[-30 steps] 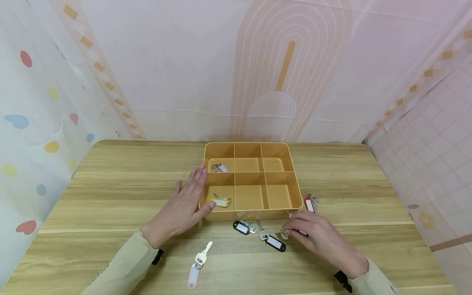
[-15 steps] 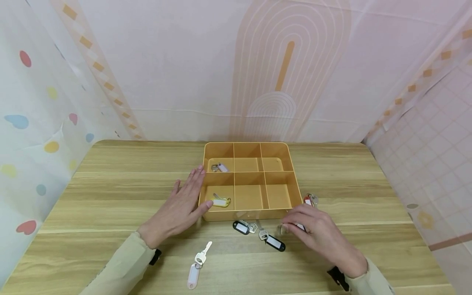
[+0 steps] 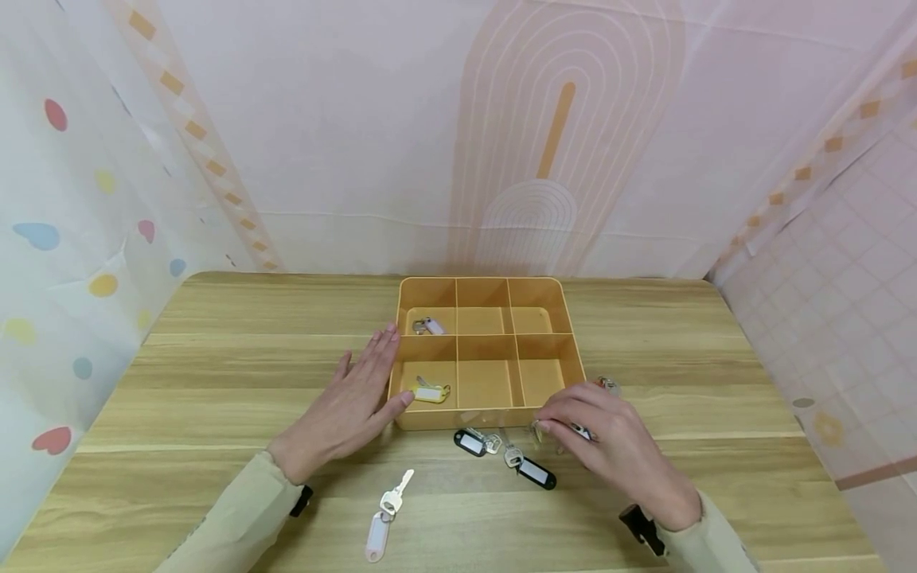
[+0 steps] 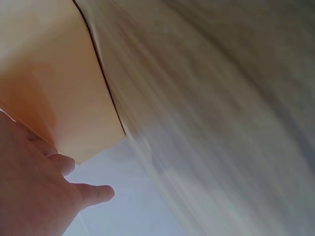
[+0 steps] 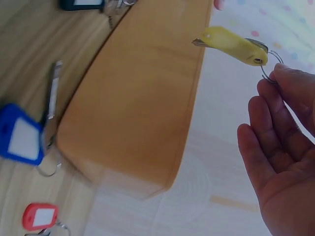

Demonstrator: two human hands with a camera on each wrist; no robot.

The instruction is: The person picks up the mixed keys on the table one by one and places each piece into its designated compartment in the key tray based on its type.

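My left hand (image 3: 347, 414) rests against the left wall of an orange six-compartment organizer box (image 3: 494, 415), fingers straight, thumb over the front left compartment. In the left wrist view that hand lies along the box wall (image 4: 69, 88). Just off the front right corner, my right hand (image 3: 609, 434) pinches the metal ring of a key with a yellow tag (image 5: 234, 46), raised above the table. Inside the box, a key with a yellow tag (image 3: 430, 394) lies front left and a key with a pale purple tag (image 3: 433, 325) back left.
Keys with black tags (image 3: 470, 442) (image 3: 535, 473) lie before the box. A key with a pink tag (image 3: 376, 536) lies nearer. Beside the box's right corner are keys with a blue tag (image 5: 19, 132) and a red tag (image 5: 40, 216). A patterned curtain (image 3: 358, 159) hangs behind the table.
My right hand has moved left and up toward the box's front wall, lifting the key with the yellow tag. My left hand stays against the box.
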